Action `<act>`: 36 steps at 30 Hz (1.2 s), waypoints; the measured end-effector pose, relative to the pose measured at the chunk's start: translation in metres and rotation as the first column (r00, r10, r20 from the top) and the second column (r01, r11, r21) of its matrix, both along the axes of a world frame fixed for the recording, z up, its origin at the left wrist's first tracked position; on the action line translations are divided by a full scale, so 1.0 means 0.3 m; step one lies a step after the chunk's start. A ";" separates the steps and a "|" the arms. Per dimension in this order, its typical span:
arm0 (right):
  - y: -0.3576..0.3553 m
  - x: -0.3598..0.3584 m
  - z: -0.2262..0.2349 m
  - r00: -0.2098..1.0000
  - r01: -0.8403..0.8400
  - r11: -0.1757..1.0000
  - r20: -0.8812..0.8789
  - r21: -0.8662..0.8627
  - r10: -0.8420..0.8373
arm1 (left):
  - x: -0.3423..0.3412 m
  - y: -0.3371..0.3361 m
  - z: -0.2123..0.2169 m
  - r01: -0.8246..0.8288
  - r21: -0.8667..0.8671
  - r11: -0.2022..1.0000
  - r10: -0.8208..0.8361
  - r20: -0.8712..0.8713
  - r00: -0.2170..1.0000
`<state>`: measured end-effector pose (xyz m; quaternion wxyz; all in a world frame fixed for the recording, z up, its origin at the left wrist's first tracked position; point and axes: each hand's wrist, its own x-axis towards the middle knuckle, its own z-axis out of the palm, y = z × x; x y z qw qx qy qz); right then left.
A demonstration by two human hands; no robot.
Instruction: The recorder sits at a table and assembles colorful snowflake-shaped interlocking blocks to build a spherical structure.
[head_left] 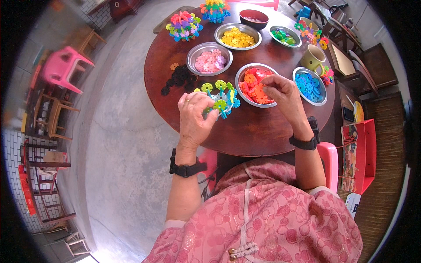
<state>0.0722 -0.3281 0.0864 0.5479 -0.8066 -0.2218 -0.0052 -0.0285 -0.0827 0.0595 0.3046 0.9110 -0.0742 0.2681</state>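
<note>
My left hand [195,115] is closed on the near left side of a ball-shaped build [224,101] of green, blue and white notched flower discs. Its fingers hide part of the build. Over a metal bowl [239,90] of red and orange discs, my right hand [284,93] pinches an orange flower disc [259,93] between thumb and fingertips. Beyond the build stands a metal bowl [191,64] with pink and lilac discs. A loose pile of black discs [180,79] lies on the table to the left, with one brown disc [174,66] near it.
On the round wooden table [245,142] are bowls of yellow discs [237,37], green discs [284,37] and blue discs [309,87]. A dark red bowl [253,18], a green mug [313,58] and finished disc balls [184,26] stand farther back. Pink chairs [66,68] stand around.
</note>
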 end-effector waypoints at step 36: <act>0.100 -0.094 0.049 0.948 -0.013 0.999 0.318 -0.041 0.026 | 0.002 -0.092 -0.015 -0.009 0.211 0.977 0.002 0.030 1.000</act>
